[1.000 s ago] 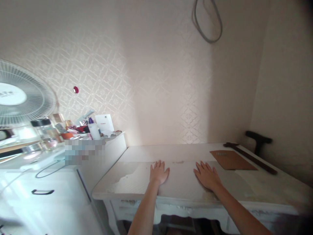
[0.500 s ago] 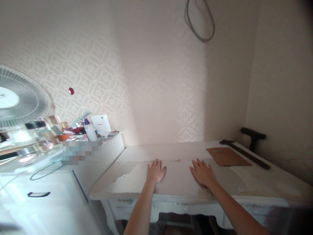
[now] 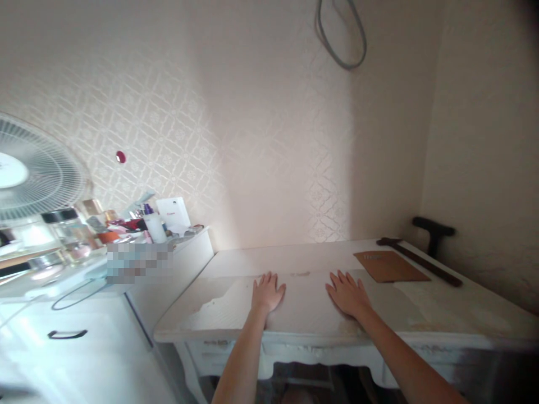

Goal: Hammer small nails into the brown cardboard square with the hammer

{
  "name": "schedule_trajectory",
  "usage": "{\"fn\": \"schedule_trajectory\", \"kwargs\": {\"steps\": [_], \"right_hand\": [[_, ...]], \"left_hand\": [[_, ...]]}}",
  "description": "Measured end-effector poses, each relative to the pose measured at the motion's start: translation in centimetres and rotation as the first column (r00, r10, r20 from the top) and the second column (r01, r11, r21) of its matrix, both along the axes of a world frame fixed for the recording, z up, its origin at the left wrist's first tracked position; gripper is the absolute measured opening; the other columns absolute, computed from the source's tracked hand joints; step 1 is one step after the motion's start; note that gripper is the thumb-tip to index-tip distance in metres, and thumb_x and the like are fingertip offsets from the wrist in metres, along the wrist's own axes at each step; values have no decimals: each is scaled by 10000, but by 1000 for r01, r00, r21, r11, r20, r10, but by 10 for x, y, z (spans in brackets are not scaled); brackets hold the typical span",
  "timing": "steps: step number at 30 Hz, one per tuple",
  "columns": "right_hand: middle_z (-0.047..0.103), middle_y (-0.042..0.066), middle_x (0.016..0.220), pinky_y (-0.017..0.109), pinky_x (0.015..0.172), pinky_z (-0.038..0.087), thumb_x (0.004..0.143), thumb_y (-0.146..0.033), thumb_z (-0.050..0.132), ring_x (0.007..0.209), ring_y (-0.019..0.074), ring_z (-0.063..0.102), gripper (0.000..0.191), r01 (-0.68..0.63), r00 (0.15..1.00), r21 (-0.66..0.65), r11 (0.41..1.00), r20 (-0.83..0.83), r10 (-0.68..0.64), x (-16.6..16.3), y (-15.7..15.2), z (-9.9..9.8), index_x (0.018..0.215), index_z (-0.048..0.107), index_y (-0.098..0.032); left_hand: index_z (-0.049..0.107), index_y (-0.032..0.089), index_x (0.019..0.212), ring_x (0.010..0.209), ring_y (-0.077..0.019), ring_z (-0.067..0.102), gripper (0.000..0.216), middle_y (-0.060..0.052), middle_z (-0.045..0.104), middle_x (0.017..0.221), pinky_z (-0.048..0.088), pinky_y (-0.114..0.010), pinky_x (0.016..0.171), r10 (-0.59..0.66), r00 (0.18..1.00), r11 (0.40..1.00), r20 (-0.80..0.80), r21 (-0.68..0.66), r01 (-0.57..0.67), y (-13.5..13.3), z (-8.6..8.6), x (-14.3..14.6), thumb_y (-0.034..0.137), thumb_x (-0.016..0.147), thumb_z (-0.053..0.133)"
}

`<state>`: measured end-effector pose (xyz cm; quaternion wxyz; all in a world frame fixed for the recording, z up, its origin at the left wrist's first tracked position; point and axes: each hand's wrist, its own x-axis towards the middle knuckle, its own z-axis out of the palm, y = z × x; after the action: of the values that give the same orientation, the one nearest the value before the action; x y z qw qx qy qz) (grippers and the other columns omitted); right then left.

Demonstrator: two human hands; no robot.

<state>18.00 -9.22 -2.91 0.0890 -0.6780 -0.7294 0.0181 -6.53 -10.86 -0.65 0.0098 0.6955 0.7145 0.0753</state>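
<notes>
My left hand (image 3: 268, 293) lies palm down on the worn white table (image 3: 303, 258), fingers spread, holding nothing. To its right, my right hand (image 3: 347, 293) rests flat on the same tabletop, its fingers also apart and free of any object. Bare table separates the two hands. Just beyond my right hand lies a flat brown board or folder (image 3: 389, 268) with small marks near its upper left corner; the hand does not touch it. Behind that sits a long dark hammer (image 3: 425, 261), its head toward the wall.
On the left stands a white cabinet (image 3: 177, 264) crowded with bottles and jars, including a purple-topped bottle (image 3: 155, 225). A fan (image 3: 46, 174) is at the far left. Beyond the table's right edge stands a black T-shaped handle (image 3: 433, 229). A grey cable loop (image 3: 362, 47) hangs on the wall.
Both hands stay flat on the table in the same place. The whole view has shifted very slightly; nothing was picked up or moved.
</notes>
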Motion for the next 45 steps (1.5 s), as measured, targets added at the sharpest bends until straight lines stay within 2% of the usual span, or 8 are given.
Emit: {"fn": "schedule_trajectory", "kwargs": {"steps": [25, 45], "right_hand": [[257, 113, 1497, 528, 1065, 145, 908, -454, 217, 1359, 305, 203, 594, -6, 1000, -11, 1000, -11, 6, 0, -3, 5, 1419, 341, -177], [257, 114, 1496, 527, 1069, 123, 910, -450, 216, 1362, 305, 190, 595, -10, 1000, -18, 1000, -17, 10, 0, -4, 6, 1417, 341, -166]], "left_hand": [[343, 191, 1395, 1378, -256, 221, 620, -74, 237, 1508, 187, -487, 1097, 6, 1000, 1000, -26, -19, -6, -1, 4, 1, 527, 893, 199], [367, 198, 1381, 1371, -257, 242, 608, -77, 274, 1495, 185, -488, 1098, 6, 1000, 1000, -12, 6, -6, 2, -2, -1, 528, 890, 228]]}}
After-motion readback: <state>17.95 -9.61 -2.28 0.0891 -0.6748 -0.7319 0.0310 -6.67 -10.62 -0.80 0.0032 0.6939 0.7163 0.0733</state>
